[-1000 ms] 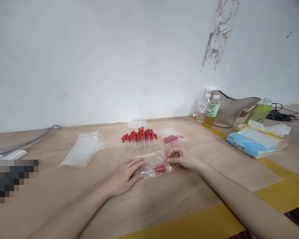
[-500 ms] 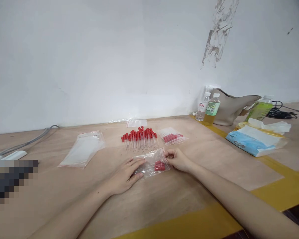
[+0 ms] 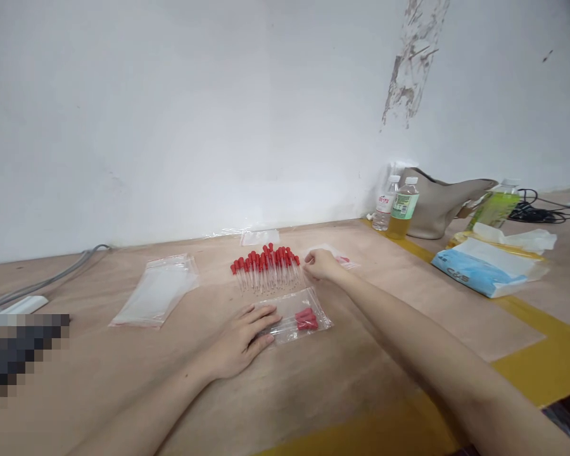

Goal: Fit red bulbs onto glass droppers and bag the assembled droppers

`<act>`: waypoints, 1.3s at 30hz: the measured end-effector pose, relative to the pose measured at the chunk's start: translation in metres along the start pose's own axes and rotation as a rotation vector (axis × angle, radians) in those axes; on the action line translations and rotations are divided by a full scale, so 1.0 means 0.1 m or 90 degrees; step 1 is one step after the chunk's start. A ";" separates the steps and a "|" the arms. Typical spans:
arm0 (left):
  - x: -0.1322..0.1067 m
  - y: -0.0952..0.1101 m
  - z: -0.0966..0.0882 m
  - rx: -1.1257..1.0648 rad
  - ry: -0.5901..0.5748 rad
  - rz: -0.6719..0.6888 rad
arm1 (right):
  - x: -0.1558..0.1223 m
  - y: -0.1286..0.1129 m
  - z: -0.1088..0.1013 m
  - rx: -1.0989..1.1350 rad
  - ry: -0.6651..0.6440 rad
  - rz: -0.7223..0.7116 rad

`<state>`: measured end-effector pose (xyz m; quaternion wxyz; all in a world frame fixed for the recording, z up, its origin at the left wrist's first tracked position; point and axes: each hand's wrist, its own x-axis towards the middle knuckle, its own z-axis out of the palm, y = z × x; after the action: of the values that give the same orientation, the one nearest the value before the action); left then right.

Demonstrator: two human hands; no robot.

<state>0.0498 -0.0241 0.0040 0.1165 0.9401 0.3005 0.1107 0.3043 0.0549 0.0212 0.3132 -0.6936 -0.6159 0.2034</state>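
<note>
A clear zip bag (image 3: 287, 329) lies flat on the table, with a few red-bulbed droppers (image 3: 306, 318) inside. My left hand (image 3: 249, 335) rests open on the bag's left end, fingers spread, holding it down. Above the bag, a pile of droppers (image 3: 266, 266) lies with red bulbs pointing away and clear stems toward me. My right hand (image 3: 322, 265) is at the pile's right edge, fingers curved and slightly apart, nothing visible between them. It partly hides another bag with red-bulbed droppers (image 3: 344, 259) behind it.
Flat clear bags (image 3: 159, 288) are stacked at the left, and another clear bag (image 3: 260, 237) lies by the wall. To the right stand bottles (image 3: 403, 209) and a grey-brown container (image 3: 430, 206). A blue tissue pack (image 3: 477, 269) and yellow tape (image 3: 527, 316) are nearer.
My right hand has let go of the bag's right end and moved up to the right side of the dropper pile. My left hand stays on the bag.
</note>
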 end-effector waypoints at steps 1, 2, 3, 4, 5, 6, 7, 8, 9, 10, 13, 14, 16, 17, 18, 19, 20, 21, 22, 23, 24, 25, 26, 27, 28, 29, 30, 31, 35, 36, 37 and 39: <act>0.00 0.00 0.00 -0.001 0.003 0.003 | 0.08 -0.06 0.05 -0.016 0.003 0.014; 0.00 0.01 0.00 -0.002 0.006 0.007 | 0.14 -0.12 0.10 -0.029 0.002 0.029; 0.00 0.01 0.00 -0.002 0.008 0.010 | 0.20 -0.18 0.14 -0.040 0.000 0.044; -0.01 0.01 0.00 -0.001 0.010 0.011 | 0.24 -0.22 0.18 -0.047 -0.004 0.056; -0.01 0.02 -0.01 0.002 0.009 0.010 | 0.27 -0.26 0.21 -0.051 -0.008 0.066; -0.01 0.02 -0.01 0.006 0.008 0.008 | 0.29 -0.30 0.23 -0.053 -0.012 0.075; -0.01 0.02 -0.01 0.010 0.005 0.005 | 0.30 -0.33 0.24 -0.053 -0.015 0.081; -0.01 0.02 -0.01 0.014 0.001 0.001 | 0.30 -0.35 0.23 -0.052 -0.017 0.086; -0.01 0.02 -0.02 0.016 -0.002 -0.003 | 0.30 -0.36 0.21 -0.049 -0.017 0.088; -0.01 0.02 -0.02 0.018 -0.005 -0.005 | 0.28 -0.36 0.18 -0.044 -0.016 0.089; 0.00 0.01 -0.02 0.019 -0.004 -0.003 | 0.15 -0.28 0.03 -0.018 0.005 0.082; 0.00 0.01 -0.02 0.019 -0.003 -0.002 | 0.08 -0.22 -0.03 -0.007 0.014 0.077; 0.00 0.00 -0.02 0.015 -0.003 0.000 | -0.11 -0.06 -0.14 0.034 0.031 0.064; 0.00 0.00 -0.02 0.011 -0.006 0.002 | -0.21 0.04 -0.17 0.069 0.040 0.055; 0.00 0.00 -0.02 0.007 -0.008 0.002 | -0.32 0.15 -0.19 0.182 0.068 0.046; 0.00 0.00 -0.02 0.001 -0.011 0.003 | -0.42 0.24 -0.20 0.285 0.092 0.041; 0.00 0.00 -0.02 -0.004 -0.014 0.003 | -0.51 0.33 -0.19 0.368 0.110 0.035; -0.01 0.00 -0.02 -0.008 -0.016 0.000 | -0.60 0.40 -0.18 0.434 0.127 0.035; -0.01 0.00 -0.02 -0.011 -0.015 -0.003 | -0.67 0.45 -0.16 0.489 0.144 0.043; -0.01 0.00 -0.02 -0.013 -0.012 -0.008 | -0.72 0.47 -0.14 0.535 0.156 0.052; -0.02 0.01 -0.02 -0.015 -0.008 -0.012 | -0.77 0.48 -0.12 0.573 0.163 0.061; -0.02 0.01 -0.01 -0.017 -0.003 -0.015 | -0.81 0.47 -0.09 0.605 0.160 0.067; -0.02 0.02 -0.01 -0.019 0.005 -0.018 | -0.84 0.45 -0.07 0.632 0.148 0.074; -0.03 0.02 -0.01 -0.023 0.015 -0.020 | -0.86 0.42 -0.05 0.654 0.127 0.081; -0.03 0.03 0.00 -0.027 0.026 -0.021 | -0.88 0.40 -0.03 0.673 0.101 0.089; -0.03 0.03 0.00 -0.031 0.037 -0.022 | -0.90 0.38 -0.02 0.687 0.076 0.098; -0.03 0.03 0.00 -0.033 0.047 -0.022 | -0.91 0.37 -0.01 0.698 0.052 0.104; -0.03 0.03 0.01 -0.035 0.055 -0.021 | -0.91 0.37 -0.01 0.702 0.026 0.103; -0.03 0.01 0.01 -0.030 0.065 -0.014 | -0.90 0.46 -0.11 0.580 -0.098 0.039; -0.03 0.00 0.02 -0.027 0.066 -0.014 | -0.90 0.49 -0.15 0.520 -0.139 0.014; -0.03 0.00 0.02 -0.025 0.066 -0.014 | -0.89 0.51 -0.20 0.465 -0.182 -0.012; -0.03 -0.01 0.03 -0.022 0.065 -0.013 | -0.89 0.54 -0.26 0.399 -0.259 -0.065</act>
<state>0.0476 -0.0256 0.0009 0.1181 0.9281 0.3136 0.1625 0.3467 -0.0397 -0.0059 0.3912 -0.4784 -0.6071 0.4995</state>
